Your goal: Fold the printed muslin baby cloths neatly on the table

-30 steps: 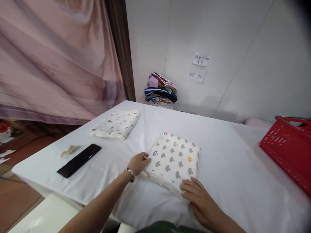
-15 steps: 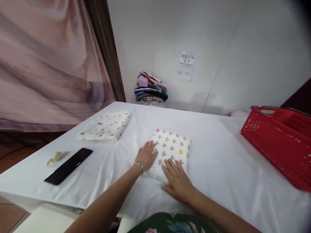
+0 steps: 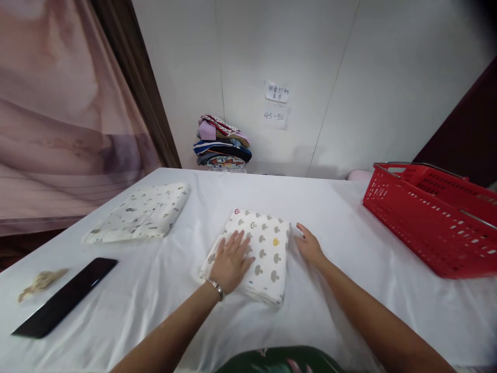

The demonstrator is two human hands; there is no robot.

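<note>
A folded white cloth with a mushroom print (image 3: 264, 248) lies in the middle of the white-covered table (image 3: 341, 217). My left hand (image 3: 231, 261) rests flat on the cloth's near left part, fingers spread and open. My right hand (image 3: 308, 246) sits at the cloth's right edge, fingers loosely curled against the side of the fold, holding nothing that I can see. A bracelet is on my left wrist.
A second folded printed cloth (image 3: 140, 212) lies at the left. A black phone (image 3: 64, 298) and a small beige tie (image 3: 41, 280) sit near the left front edge. A red basket (image 3: 430, 217) stands at the right. A stack of folded clothes (image 3: 223, 147) is against the wall.
My right hand has moved from on top of the cloth to its right edge. My left hand has slid further onto the cloth. The view has swung to the right.
</note>
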